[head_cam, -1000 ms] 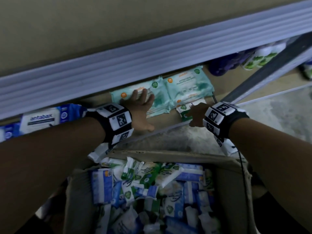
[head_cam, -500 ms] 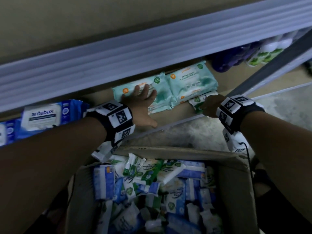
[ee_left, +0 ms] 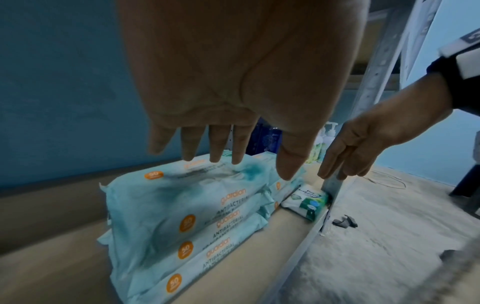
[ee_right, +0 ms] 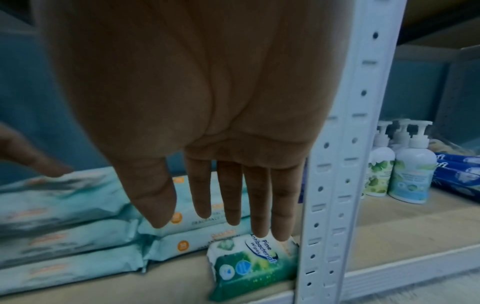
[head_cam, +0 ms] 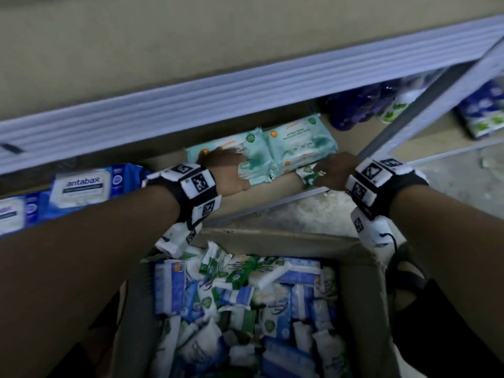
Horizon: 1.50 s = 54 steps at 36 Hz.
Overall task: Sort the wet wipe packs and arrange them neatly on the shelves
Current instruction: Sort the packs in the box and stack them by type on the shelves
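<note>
Both hands reach into the bottom shelf [head_cam: 275,186], fingers straight and grasping nothing. Left hand [ee_left: 233,82] hovers over the teal stacks [ee_left: 182,216] printed "guardian ANTIBACTERIAL" with orange "50" dots. Right hand [ee_right: 207,102] has its fingertips [ee_right: 281,232] at the small green pack [ee_right: 249,267] reading "Pine Antibacterial Wipes", wedged against the white upright post [ee_right: 345,164] just right of the stacks. Left of the stacks lie blue "antabax" packs [head_cam: 81,186]. Beyond the post stand pump bottles [ee_right: 410,172]. Below, a cardboard box [head_cam: 360,296] holds mixed packs on a concrete floor [head_cam: 450,170].

I see dim, bluish light throughout; under the upper shelf rail [head_cam: 245,85] deep shadow falls, both palms near it blur, and straight lines bow outward.
</note>
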{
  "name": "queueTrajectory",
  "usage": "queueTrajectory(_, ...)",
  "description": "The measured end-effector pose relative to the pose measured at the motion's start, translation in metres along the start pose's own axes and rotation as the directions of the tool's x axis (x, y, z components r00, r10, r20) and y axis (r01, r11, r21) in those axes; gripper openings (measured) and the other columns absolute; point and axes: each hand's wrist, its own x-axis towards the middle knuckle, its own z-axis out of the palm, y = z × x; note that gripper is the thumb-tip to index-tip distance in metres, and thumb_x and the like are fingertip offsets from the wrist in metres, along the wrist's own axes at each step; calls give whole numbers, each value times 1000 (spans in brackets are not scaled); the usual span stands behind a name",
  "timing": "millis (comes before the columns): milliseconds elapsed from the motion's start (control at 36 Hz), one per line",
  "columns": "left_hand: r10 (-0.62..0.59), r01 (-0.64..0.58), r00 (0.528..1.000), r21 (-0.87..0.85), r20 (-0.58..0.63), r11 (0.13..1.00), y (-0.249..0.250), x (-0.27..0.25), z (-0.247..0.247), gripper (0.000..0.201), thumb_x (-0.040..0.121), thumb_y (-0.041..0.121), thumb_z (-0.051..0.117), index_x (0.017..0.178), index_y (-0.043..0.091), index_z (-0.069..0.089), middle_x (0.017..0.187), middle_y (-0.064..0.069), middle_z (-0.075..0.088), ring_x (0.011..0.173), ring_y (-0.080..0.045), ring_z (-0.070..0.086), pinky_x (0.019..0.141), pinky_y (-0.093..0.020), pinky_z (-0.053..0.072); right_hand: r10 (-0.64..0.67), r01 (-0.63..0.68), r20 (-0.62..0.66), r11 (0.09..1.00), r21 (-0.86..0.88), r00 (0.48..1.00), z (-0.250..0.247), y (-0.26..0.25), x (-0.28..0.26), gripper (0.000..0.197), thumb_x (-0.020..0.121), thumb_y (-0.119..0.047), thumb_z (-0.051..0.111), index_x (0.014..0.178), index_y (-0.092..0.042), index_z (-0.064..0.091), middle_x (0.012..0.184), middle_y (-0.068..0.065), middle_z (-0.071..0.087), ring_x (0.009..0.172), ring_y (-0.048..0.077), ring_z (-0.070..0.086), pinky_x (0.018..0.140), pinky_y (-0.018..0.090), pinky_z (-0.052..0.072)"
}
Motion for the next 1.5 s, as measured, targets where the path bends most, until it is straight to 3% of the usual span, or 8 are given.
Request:
queueTrajectory(333,9,-32,986,-132,-169,991,7,-90,1,49,87,41,64,131,21,55,136,-5,53,123,-25,49,100,-35,43,-67,83,-78,971,223,995,7,-37,-102,43,96,-36,58,136,-23,56,137,-1,58,127,21,51,102,28,40)
queueTrajectory(583,-53,-48,958,-339,-281,940,4,-158,34,29,87,27,66,114,20,60,110,5,55,106,-14,56,93,-32,46,-122,226,-250,867,444,961,46,-69,-152,21,90,-14,60,107,-22,69,100,-4,70,95,15,63,80,20,44)
queueTrajectory(694,-128,-4,955,-443,-267,897,-2,-177,69,22,85,25,69,105,25,60,104,8,54,97,-13,58,87,-32,49,-117,238,-258,827,509,959,75,-86,-165,22,88,-9,59,103,-20,71,96,-1,71,93,17,64,86,24,49)
queueTrajectory(889,-275,183,954,-502,-117,845,-18,-190,127,42,88,30,68,126,20,56,129,0,52,111,-21,56,93,-34,47,-182,169,1,914,370,983,134,-114,-168,27,97,-24,52,120,-18,65,121,4,65,109,25,61,90,34,52)
queueTrajectory(1055,-370,291,928,-547,-37,785,-21,-177,151,56,86,30,69,136,18,45,141,-4,44,126,-25,47,99,-36,43,-174,169,-6,944,284,985,165,-127,-154,47,94,-36,52,137,-17,48,140,9,47,121,33,50,92,46,51)
queueTrajectory(1222,-420,337,907,-624,16,705,-22,-156,162,54,84,40,70,129,17,50,124,-5,60,110,-26,58,88,-37,51,-120,120,-23,921,370,992,177,-142,-131,54,95,-48,53,139,-18,46,136,11,53,123,34,50,97,46,48)
queueTrajectory(1361,-447,327,894,-659,-16,678,-25,-142,167,37,85,41,70,114,19,61,110,-3,66,100,-25,62,78,-34,50,-131,100,87,952,290,988,186,-152,-123,50,100,-57,35,140,-29,48,146,11,43,135,36,36,112,49,31)
queueTrajectory(1500,-448,338,894,-631,-16,698,-31,-135,167,20,84,38,70,94,21,67,96,-3,68,91,-25,62,73,-34,49,34,-64,97,943,326,995,193,-158,-114,73,83,-83,24,118,-25,51,133,16,49,125,38,43,99,48,42)
